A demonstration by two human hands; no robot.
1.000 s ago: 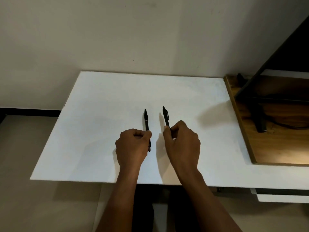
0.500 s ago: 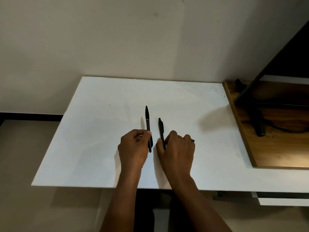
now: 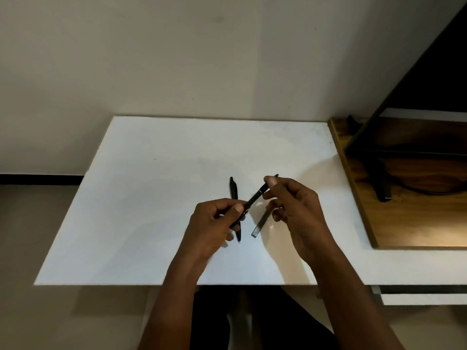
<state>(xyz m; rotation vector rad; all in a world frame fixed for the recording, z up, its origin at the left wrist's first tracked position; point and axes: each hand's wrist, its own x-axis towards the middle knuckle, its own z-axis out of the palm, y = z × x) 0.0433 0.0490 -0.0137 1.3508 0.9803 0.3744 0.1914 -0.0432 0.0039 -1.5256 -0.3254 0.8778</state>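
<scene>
Both my hands hold one black pen (image 3: pixel 254 198) slantwise above the white tabletop (image 3: pixel 151 198). My left hand (image 3: pixel 211 226) grips its lower end between thumb and fingers. My right hand (image 3: pixel 297 210) pinches its upper end near the silver ring. A second black pen (image 3: pixel 233 189) lies on the tabletop, pointing away from me, its near part partly behind my left fingers. Under my right hand a narrow grey strip (image 3: pixel 260 222) shows on the table; I cannot tell whether it is an object or a shadow.
A wooden desk surface (image 3: pixel 404 223) adjoins the white top on the right, carrying a black stand foot (image 3: pixel 380 183) and a cable. A plain wall rises behind the table. My legs show below the front edge.
My right hand let its own pen lie on the table and rose to the right. The pen in my left hand tilted over to the right, and my right hand took its upper end.
</scene>
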